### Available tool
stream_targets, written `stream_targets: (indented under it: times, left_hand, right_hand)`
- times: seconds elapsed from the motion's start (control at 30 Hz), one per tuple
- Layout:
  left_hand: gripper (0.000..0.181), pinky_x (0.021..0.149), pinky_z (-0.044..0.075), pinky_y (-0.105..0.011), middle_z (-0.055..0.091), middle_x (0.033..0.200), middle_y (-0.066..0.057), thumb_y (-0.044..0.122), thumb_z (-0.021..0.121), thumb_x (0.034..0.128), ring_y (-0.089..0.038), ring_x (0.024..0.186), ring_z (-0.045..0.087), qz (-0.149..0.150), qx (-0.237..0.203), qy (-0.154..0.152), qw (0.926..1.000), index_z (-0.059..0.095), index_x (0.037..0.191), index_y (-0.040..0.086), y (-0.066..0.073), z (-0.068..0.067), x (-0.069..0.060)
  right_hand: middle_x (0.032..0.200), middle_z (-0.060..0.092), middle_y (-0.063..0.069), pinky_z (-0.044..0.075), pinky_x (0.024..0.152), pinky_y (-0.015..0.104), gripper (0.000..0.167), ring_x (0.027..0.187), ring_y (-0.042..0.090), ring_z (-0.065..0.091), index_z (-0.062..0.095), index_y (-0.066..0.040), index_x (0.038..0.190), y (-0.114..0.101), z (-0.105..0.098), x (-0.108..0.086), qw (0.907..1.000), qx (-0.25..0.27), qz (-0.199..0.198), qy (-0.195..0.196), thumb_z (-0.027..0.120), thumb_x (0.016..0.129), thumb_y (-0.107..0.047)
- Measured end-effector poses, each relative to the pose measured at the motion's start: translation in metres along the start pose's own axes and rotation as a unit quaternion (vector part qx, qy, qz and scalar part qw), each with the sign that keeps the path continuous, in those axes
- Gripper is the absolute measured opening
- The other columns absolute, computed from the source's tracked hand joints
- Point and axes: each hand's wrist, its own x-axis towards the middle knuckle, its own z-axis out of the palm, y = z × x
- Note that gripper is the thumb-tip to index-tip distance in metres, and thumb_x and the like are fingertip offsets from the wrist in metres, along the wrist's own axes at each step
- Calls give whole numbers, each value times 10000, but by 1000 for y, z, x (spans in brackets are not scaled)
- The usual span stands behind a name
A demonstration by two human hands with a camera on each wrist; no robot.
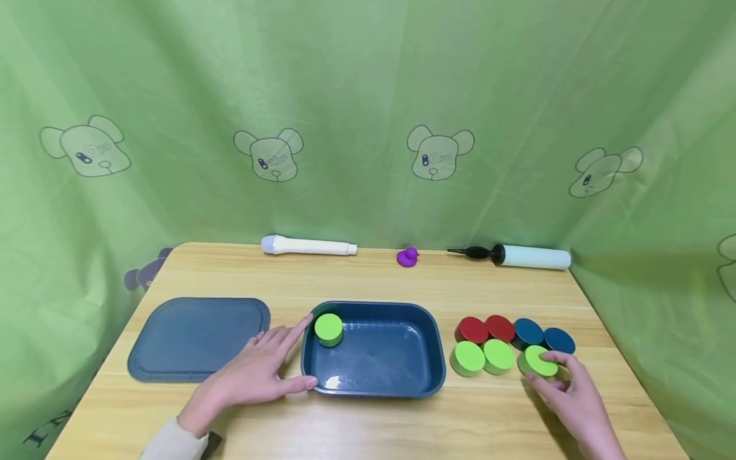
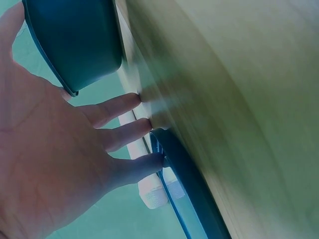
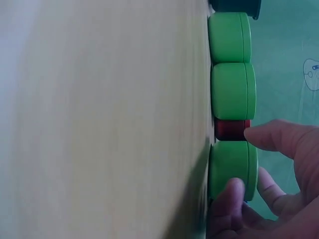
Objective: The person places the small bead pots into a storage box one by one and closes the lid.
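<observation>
In the head view my left hand spreads its fingers at the left side of a dark blue plastic box, index fingertip and thumb touching its rim. A short green cylinder stands inside, at the box's back left. On the right, my right hand has its thumb and fingers about another green cylinder; the right wrist view shows digits on both sides of this cylinder. Left of it stand two more green cylinders. Behind are two red cylinders and two dark blue ones.
A flat dark blue lid lies on the wooden table left of the box. Along the back edge lie a white microphone, a purple duck and a hand pump. Green curtains hang around the table's back and sides.
</observation>
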Motion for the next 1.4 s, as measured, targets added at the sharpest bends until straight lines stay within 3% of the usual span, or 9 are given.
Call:
stream_targets:
  times: [0.2, 0.43, 0.57, 0.73, 0.8, 0.97, 1.4]
  left_hand:
    - [1069, 1211, 186, -795, 434, 1669, -203, 816, 600, 962, -461, 1548, 374, -6, -20, -1, 10000, 79, 1777, 360, 0, 0, -1]
    - [1069, 1214, 179, -793, 431, 1671, -213, 815, 597, 964, -467, 1547, 374, 8, -3, -2, 10000, 79, 1778, 354, 0, 0, 0]
    - [1071, 1216, 172, -791, 419, 1678, -221, 814, 598, 965, -472, 1551, 365, 23, 3, 13, 10000, 72, 1777, 356, 1, -1, 3]
    - [1067, 1214, 177, -793, 425, 1679, -206, 818, 595, 964, -470, 1549, 369, 80, 1, 60, 10000, 76, 1777, 361, 1, 0, 5]
    - [1065, 1208, 185, -799, 433, 1675, -200, 816, 595, 965, -470, 1545, 377, 98, 2, 71, 9999, 83, 1777, 354, 1, 0, 4]
    - [1070, 1200, 190, -808, 438, 1669, -202, 820, 597, 962, -472, 1542, 380, 34, 10, 50, 10000, 90, 1778, 348, 1, 1, 0]
    - [1067, 1209, 189, -797, 424, 1682, -197, 819, 596, 963, -473, 1548, 370, 23, 4, 38, 10000, 79, 1776, 362, 0, 1, 0]
  right_hand:
    - [1150, 571, 124, 509, 716, 272, 667, 889, 194, 550, 458, -71, 1519, -5, 4, 1, 9974, 188, 682, 101, 784, 1039, -399]
    - [979, 566, 85, 468, 695, 311, 677, 871, 227, 531, 494, -105, 1492, -6, 5, -1, 9965, 93, 796, 219, 801, 1010, -467]
    - [1000, 586, 112, 460, 691, 322, 685, 850, 230, 549, 515, -123, 1488, -5, 2, -2, 9968, -4, 740, 288, 815, 993, -489]
    - [1237, 592, 164, 471, 676, 320, 705, 834, 217, 576, 526, -128, 1486, -6, -1, -3, 9973, -201, 582, 400, 816, 980, -524]
    - [1179, 624, 161, 478, 644, 317, 710, 802, 211, 580, 528, -134, 1494, -6, -1, -5, 9973, -276, 495, 459, 815, 979, -530]
    - [835, 613, 105, 465, 569, 317, 722, 696, 218, 567, 526, -149, 1504, -12, 2, -14, 9973, -331, 219, 610, 824, 971, -533]
    - [855, 642, 90, 455, 603, 306, 697, 708, 178, 590, 520, -139, 1513, -34, -3, -23, 9936, -445, -244, 1008, 833, 984, -468]
